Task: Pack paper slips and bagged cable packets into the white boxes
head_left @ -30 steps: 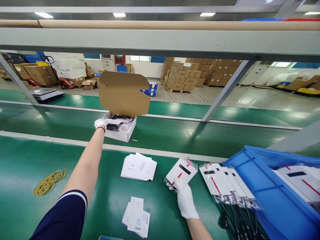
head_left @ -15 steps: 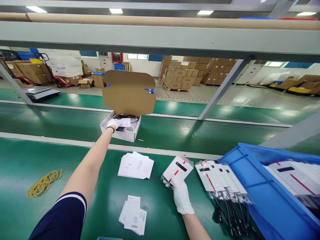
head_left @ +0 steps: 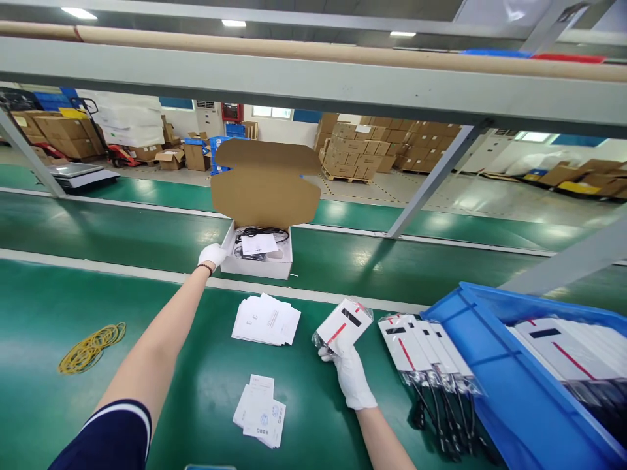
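Observation:
An open white carton (head_left: 259, 264) with a raised brown lid stands on the green belt, holding black cables and a paper slip (head_left: 258, 243). My left hand (head_left: 211, 255), gloved in white, is stretched out at the carton's left corner with nothing in it. My right hand (head_left: 350, 375), also gloved, grips a white bagged pack (head_left: 341, 324) with a black and a red stripe, held above the near bench.
A stack of white leaflets (head_left: 266, 319) and a smaller pile of cards (head_left: 260, 412) lie on the bench. More bagged packs (head_left: 425, 356) fan out beside a blue bin (head_left: 494, 365) at the right. Yellow rubber bands (head_left: 91, 340) lie at the left. A grey frame bar crosses overhead.
The carton has travelled to the right along the belt. My left hand came out of the carton, leaving a paper slip inside. My right hand stays on the pack.

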Motion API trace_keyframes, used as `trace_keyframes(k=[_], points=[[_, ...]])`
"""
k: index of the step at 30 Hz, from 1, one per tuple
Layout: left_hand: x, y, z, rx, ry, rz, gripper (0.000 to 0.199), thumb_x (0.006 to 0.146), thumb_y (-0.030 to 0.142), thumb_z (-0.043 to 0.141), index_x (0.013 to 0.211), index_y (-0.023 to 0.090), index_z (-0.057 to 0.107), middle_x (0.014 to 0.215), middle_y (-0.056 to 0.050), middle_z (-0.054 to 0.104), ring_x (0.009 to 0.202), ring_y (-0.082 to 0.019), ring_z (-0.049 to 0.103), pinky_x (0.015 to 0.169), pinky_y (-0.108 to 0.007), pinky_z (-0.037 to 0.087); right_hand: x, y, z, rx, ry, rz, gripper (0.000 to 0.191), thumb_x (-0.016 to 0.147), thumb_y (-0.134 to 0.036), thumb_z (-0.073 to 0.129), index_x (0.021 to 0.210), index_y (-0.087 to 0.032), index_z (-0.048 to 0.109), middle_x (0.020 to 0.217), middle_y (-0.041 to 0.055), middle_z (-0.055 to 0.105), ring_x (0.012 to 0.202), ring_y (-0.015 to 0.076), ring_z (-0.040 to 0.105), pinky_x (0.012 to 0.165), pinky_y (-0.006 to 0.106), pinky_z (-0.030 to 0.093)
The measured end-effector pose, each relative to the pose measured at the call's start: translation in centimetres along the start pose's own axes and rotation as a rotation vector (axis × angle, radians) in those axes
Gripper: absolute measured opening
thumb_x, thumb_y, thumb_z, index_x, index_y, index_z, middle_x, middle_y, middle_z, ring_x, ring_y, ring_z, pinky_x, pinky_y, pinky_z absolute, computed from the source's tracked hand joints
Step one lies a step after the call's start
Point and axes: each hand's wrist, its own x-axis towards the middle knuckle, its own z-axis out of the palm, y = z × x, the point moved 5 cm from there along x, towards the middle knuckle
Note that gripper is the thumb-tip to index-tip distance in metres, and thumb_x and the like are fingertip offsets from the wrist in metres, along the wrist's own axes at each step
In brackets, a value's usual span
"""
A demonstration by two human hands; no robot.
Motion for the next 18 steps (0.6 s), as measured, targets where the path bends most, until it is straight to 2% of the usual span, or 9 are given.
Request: trace_keyframes(k=[2, 4, 6, 8, 10, 12, 13, 15, 18], points=[[-1.2, 0.7, 1.0, 0.024, -0.045, 0.037, 0.039, 0.084, 0.037, 0.048, 0.106, 0.012, 0.07, 0.112, -0.015, 0.064, 0.102, -0.03, 0.061, 0.088, -0.037, 0.049, 0.7, -1.1, 1.2, -0.054, -0.057, -0.006, 0.075, 0.065, -0.085, 0.057, 0.085, -0.012, 0.058, 0.062, 0.0096, 0.055, 0.051, 0.0173, 0.049, 0.049, 0.031, 0.04], [-2.4, 1.7, 1.5, 0.043, -0.031, 0.099, 0.044, 0.084, 0.041, 0.048, 0.116, 0.017, 0.067, 0.119, -0.013, 0.062, 0.106, -0.028, 0.06, 0.091, -0.036, 0.049, 1.7, -3.7, 3.5, -0.184, -0.123, -0.056, 0.074, 0.073, -0.081, 0.054, 0.095, -0.011, 0.059, 0.063, 0.0082, 0.054, 0.054, 0.0168, 0.049, 0.052, 0.031, 0.041], [-3.2, 2.9, 1.5, 0.08, 0.042, 0.154, 0.048, 0.087, 0.043, 0.044, 0.131, 0.027, 0.059, 0.142, -0.01, 0.047, 0.125, -0.027, 0.049, 0.099, -0.036, 0.044, 3.3, -7.5, 7.0, -0.425, -0.175, -0.178, 0.07, 0.083, -0.072, 0.051, 0.123, -0.016, 0.056, 0.078, 0.0078, 0.06, 0.061, 0.0167, 0.052, 0.059, 0.031, 0.044], [-3.4, 4.2, 1.7, 0.152, 0.094, 0.196, 0.046, 0.089, 0.041, 0.044, 0.131, 0.034, 0.059, 0.157, -0.006, 0.022, 0.142, -0.031, 0.026, 0.109, -0.043, 0.035, 5.4, -11.9, 11.2, -0.748, -0.2, -0.339, 0.06, 0.09, -0.064, 0.043, 0.141, -0.034, 0.048, 0.104, 0.0058, 0.065, 0.081, 0.0209, 0.06, 0.075, 0.036, 0.048], [-2.9, 5.6, 2.3, 0.242, 0.082, 0.222, 0.044, 0.088, 0.039, 0.046, 0.127, 0.031, 0.063, 0.16, -0.004, 0.008, 0.147, -0.036, 0.003, 0.115, -0.054, 0.017, 7.8, -15.6, 15.0, -0.912, -0.203, -0.459, 0.052, 0.093, -0.059, 0.04, 0.141, -0.04, 0.048, 0.124, 0.0012, 0.06, 0.106, 0.0252, 0.058, 0.09, 0.039, 0.045], [-1.9, 6.9, 3.0, 0.308, 0.019, 0.225, 0.053, 0.087, 0.04, 0.046, 0.138, 0.028, 0.055, 0.161, -0.004, 0.003, 0.147, -0.037, -0.009, 0.116, -0.058, 0.004, 10.2, -18.0, 17.9, -0.961, -0.199, -0.506, 0.048, 0.095, -0.053, 0.037, 0.136, -0.033, 0.053, 0.126, 0.0012, 0.06, 0.11, 0.0256, 0.056, 0.093, 0.038, 0.043], [-1.3, 7.5, 3.3, 0.327, -0.023, 0.217, 0.061, 0.088, 0.042, 0.045, 0.146, 0.027, 0.046, 0.162, -0.004, 0.001, 0.147, -0.037, -0.01, 0.116, -0.058, 0.003, 11.3, -18.7, 18.8, -0.97, -0.198, -0.508, 0.047, 0.095, -0.052, 0.036, 0.131, -0.031, 0.056, 0.124, 0.0015, 0.061, 0.109, 0.0257, 0.056, 0.092, 0.038, 0.043], [-0.1, 8.5, 3.8, 0.348, -0.107, 0.195, 0.074, 0.089, 0.048, 0.042, 0.157, 0.024, 0.024, 0.162, -0.004, -0.002, 0.148, -0.035, -0.004, 0.117, -0.055, 0.012, 13.3, -19.2, 19.8, -1.001, -0.181, -0.502, 0.045, 0.095, -0.054, 0.034, 0.123, -0.029, 0.059, 0.118, 0.002, 0.063, 0.103, 0.0259, 0.057, 0.089, 0.038, 0.043], [1.4, 10.1, 4.4, 0.391, -0.199, 0.157, 0.094, 0.082, 0.05, 0.051, 0.159, 0.021, 0.005, 0.161, -0.005, -0.007, 0.147, -0.033, 0.008, 0.116, -0.05, 0.023, 15.4, -18.9, 19.9, -1.091, -0.153, -0.522, 0.046, 0.095, -0.058, 0.031, 0.111, -0.027, 0.062, 0.107, 0.0029, 0.066, 0.094, 0.0254, 0.058, 0.083, 0.037, 0.043]])
